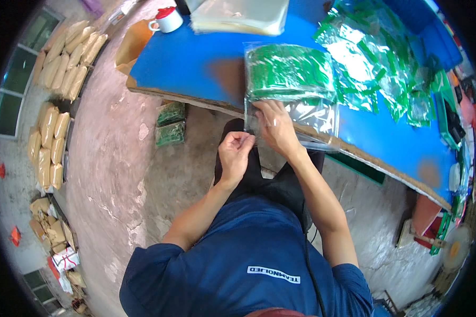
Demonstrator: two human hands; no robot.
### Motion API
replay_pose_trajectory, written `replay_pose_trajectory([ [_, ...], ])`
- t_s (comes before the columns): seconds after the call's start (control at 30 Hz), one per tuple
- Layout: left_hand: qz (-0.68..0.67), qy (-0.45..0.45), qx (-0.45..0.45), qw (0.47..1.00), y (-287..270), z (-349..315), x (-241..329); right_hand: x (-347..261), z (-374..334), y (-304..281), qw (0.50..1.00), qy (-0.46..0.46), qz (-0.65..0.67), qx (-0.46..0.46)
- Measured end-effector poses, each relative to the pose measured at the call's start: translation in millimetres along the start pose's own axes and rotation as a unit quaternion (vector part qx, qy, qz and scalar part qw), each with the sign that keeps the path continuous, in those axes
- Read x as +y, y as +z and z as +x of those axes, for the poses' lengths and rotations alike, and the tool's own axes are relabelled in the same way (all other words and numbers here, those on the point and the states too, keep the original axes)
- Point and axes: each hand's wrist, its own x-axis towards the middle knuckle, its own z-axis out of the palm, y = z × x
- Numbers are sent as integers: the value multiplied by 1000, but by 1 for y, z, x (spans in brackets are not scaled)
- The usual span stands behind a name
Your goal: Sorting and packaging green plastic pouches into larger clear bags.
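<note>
A large clear plastic bag [318, 117] lies over the near edge of the blue table [195, 63]. Stacked green packets [290, 66] fill its far part, while its near end is slack. My left hand [235, 157] pinches the bag's near left corner, just off the table edge, with thumb and fingers together. Close by on the right, my right hand [276, 127] has its fingers bent onto the bag's near end below the packets. Film partly covers those fingertips, but the fingers look closed on the plastic.
Loose green-and-clear packets [375, 58] heap up at the right of the table. A stack of clear bags [240, 16] and a white mug with a red lid [168, 20] stand at the back. Two green bundles [170, 124] lie on the floor. Filled tan sacks [53, 142] line the left.
</note>
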Motion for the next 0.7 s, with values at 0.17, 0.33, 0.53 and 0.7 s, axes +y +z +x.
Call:
replay_pose_trajectory([
  [0.17,-32,-53,40,997,-10,-4,26,-11,-11,-13,991,1,93,-92],
  [0.33,-23,-52,29,998,-22,-12,27,-26,-9,-20,965,-7,187,-186],
  [0.53,89,102,-7,991,-28,7,25,-25,-19,-27,967,56,133,-211],
  [0.7,277,138,-162,937,68,134,88,-29,-25,-19,975,34,111,-190],
])
